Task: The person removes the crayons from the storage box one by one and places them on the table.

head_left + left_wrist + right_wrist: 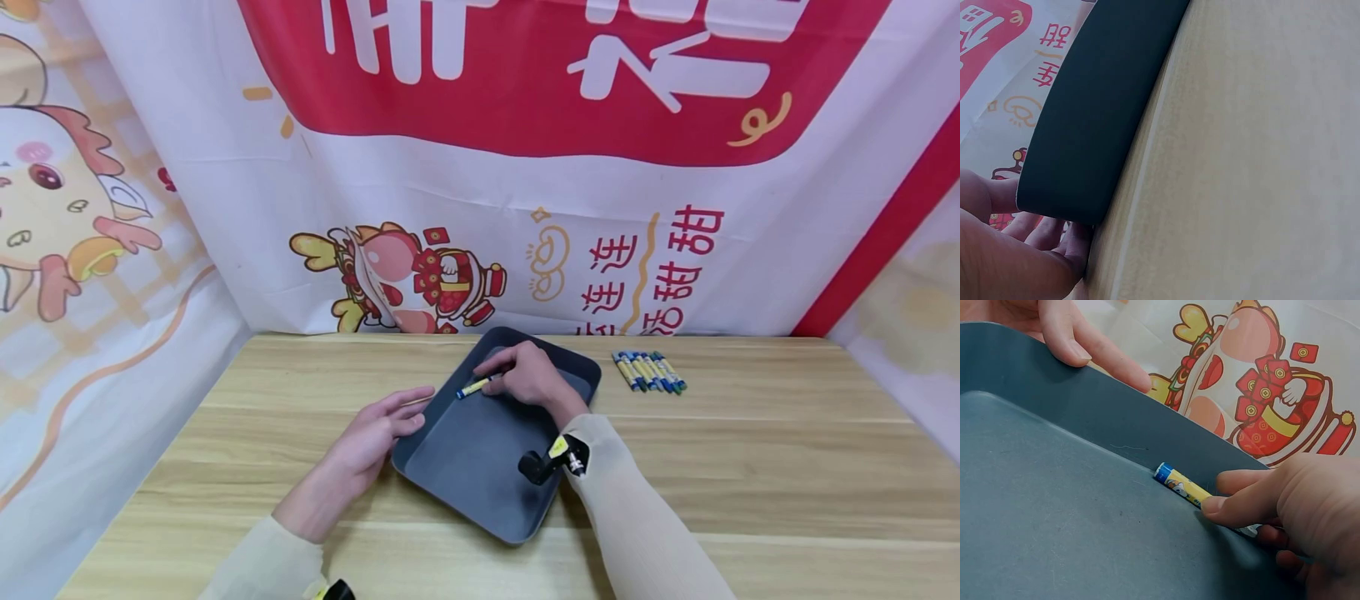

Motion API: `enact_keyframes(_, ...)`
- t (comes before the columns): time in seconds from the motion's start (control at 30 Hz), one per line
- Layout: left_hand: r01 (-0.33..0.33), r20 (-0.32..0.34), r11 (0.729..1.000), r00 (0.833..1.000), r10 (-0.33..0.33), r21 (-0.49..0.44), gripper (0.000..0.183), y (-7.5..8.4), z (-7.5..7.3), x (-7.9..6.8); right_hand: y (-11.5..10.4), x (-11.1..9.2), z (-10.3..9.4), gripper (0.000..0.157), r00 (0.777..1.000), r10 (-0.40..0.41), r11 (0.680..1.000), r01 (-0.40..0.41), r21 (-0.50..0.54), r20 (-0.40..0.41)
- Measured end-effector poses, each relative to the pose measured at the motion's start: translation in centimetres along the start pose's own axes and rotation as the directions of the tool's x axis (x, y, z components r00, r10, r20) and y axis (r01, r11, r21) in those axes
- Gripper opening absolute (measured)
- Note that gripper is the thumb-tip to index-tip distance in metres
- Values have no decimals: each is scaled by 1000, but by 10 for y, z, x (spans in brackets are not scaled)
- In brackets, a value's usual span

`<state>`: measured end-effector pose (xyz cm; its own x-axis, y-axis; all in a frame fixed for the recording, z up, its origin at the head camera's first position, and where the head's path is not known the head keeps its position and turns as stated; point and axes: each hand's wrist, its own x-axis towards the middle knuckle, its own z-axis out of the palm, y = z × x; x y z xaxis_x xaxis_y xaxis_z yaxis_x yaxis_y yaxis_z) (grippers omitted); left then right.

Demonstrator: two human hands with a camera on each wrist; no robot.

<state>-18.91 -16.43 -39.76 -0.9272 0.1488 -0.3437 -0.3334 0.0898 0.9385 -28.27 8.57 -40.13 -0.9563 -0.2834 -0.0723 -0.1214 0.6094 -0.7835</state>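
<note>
A dark grey rectangular tray lies turned at an angle on the wooden table. At its left wall is my left hand, with the thumb over the rim and the fingers along the outside. The left wrist view shows those fingers bent about the tray's corner. Inside the tray, my right hand pinches a crayon between thumb and fingers. The crayon has a yellow printed wrapper and a blue end. It lies low along the tray's left wall, its other end partly hidden by the fingers.
Several crayons lie side by side in a row on the table, right of the tray. A printed cloth hangs behind the table's back edge. Wood surface stretches to the right of my right sleeve.
</note>
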Motion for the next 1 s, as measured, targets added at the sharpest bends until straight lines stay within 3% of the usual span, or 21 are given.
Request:
enact_keyframes(0.3, -4, 6, 1000, 1000, 4, 0, 48, 0, 0, 0, -2, -2, 1, 16, 1000, 16, 1000, -16, -9, 20)
enact_keyframes(0.67, -1, 6, 1000, 1000, 1, 0, 48, -1, 0, -1, -1, -4, -4, 11, 999, -17, 997, 20, -71, 52)
enact_keyframes(1.0, -8, 6, 1000, 1000, 8, -1, 49, -1, -1, 0, 0, -13, -12, 10, 1000, -5, 998, 6, -55, 30)
